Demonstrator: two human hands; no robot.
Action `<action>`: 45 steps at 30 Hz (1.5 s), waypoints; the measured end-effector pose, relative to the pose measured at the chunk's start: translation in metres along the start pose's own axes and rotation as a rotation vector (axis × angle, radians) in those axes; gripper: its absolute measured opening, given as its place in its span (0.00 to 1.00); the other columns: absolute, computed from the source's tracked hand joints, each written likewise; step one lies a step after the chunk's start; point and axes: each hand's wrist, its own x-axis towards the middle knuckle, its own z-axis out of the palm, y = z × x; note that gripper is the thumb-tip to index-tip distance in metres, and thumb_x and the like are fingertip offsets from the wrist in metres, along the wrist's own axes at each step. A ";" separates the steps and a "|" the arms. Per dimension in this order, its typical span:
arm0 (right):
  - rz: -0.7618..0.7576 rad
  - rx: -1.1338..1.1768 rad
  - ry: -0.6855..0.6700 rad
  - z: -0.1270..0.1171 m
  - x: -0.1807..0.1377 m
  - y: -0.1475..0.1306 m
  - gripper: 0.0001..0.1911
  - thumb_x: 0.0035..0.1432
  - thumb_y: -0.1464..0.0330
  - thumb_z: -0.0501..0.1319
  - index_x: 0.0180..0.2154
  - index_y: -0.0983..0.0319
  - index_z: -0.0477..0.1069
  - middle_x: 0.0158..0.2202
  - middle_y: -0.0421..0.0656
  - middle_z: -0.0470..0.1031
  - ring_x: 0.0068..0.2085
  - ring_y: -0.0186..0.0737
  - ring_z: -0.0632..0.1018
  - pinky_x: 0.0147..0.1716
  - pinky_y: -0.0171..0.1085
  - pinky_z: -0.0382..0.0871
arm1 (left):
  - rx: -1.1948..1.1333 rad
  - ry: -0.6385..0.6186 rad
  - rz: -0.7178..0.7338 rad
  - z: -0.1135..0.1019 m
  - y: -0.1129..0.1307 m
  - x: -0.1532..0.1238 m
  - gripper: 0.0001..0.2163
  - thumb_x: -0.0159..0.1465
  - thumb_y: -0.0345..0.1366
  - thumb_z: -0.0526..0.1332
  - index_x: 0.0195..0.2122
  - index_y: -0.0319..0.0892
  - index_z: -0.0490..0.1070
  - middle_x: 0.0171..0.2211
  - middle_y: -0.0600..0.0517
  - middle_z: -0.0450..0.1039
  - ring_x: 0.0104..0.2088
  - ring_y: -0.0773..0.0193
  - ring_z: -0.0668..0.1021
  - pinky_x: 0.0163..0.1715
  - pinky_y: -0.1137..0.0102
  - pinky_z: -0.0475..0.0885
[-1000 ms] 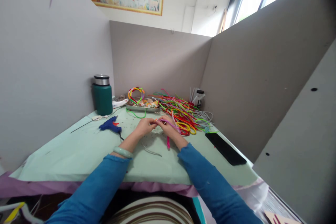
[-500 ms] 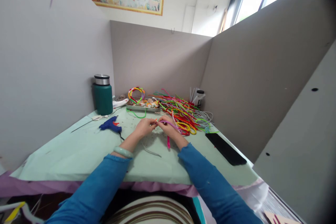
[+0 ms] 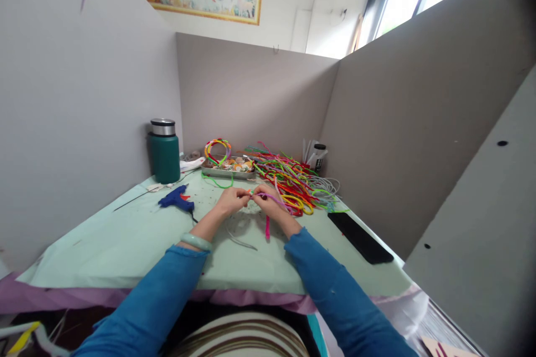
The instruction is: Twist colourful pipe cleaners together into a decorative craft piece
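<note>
My left hand (image 3: 233, 201) and my right hand (image 3: 271, 204) meet over the middle of the table, fingertips almost touching. Both pinch a thin purple and pink cord (image 3: 267, 227). Its purple part runs across my right fingers, and a bright pink end hangs below that hand. A small orange bit shows at the fingertips; what it is I cannot make out. Under my wrists a thin grey cord (image 3: 240, 243) lies on the cloth. A blue hot glue gun (image 3: 176, 197) rests to the left of my left hand.
Behind my hands lie a heap of colourful cords (image 3: 285, 174) and a metal tray (image 3: 228, 174) of small pieces, with a multicoloured ring (image 3: 217, 152) at it. A green bottle (image 3: 163, 156) stands left, a black phone-like slab (image 3: 360, 237) lies right. Grey partitions (image 3: 255, 89) enclose the table.
My fingertips have shifted slightly around the cord, and its hanging pink end has swung a little left and down. Everything else stays in place.
</note>
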 end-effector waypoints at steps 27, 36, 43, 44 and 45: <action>0.105 0.091 0.024 0.003 0.002 0.011 0.06 0.54 0.66 0.58 0.28 0.60 0.70 0.29 0.39 0.71 0.33 0.37 0.71 0.33 0.34 0.63 | -0.081 -0.040 0.041 0.000 0.000 0.001 0.21 0.57 0.50 0.57 0.32 0.36 0.78 0.16 0.56 0.62 0.19 0.70 0.63 0.20 0.74 0.56; 0.113 0.093 0.034 0.005 0.005 0.016 0.06 0.53 0.67 0.56 0.27 0.61 0.69 0.27 0.38 0.70 0.32 0.36 0.70 0.33 0.34 0.63 | -0.120 -0.054 0.079 0.000 0.004 -0.002 0.21 0.56 0.50 0.58 0.34 0.36 0.79 0.18 0.55 0.66 0.20 0.70 0.63 0.21 0.74 0.57; 0.080 0.138 0.028 0.006 0.005 0.019 0.08 0.54 0.64 0.56 0.27 0.61 0.67 0.28 0.38 0.69 0.33 0.36 0.70 0.34 0.34 0.63 | -0.137 -0.012 0.071 0.001 0.001 0.000 0.19 0.54 0.48 0.61 0.34 0.36 0.80 0.20 0.53 0.69 0.21 0.69 0.64 0.22 0.73 0.58; 0.083 0.154 0.032 0.007 0.006 0.020 0.08 0.55 0.64 0.56 0.27 0.61 0.67 0.28 0.38 0.69 0.34 0.36 0.70 0.35 0.34 0.63 | -0.140 -0.012 0.070 0.001 0.000 0.001 0.18 0.54 0.48 0.61 0.34 0.36 0.80 0.20 0.53 0.70 0.21 0.70 0.64 0.22 0.73 0.58; 0.092 0.173 0.034 0.008 0.006 0.021 0.08 0.55 0.64 0.56 0.28 0.61 0.67 0.29 0.38 0.69 0.34 0.36 0.71 0.36 0.34 0.63 | -0.143 -0.011 0.069 0.001 0.000 0.001 0.18 0.54 0.47 0.61 0.34 0.36 0.80 0.20 0.53 0.70 0.21 0.70 0.64 0.22 0.73 0.57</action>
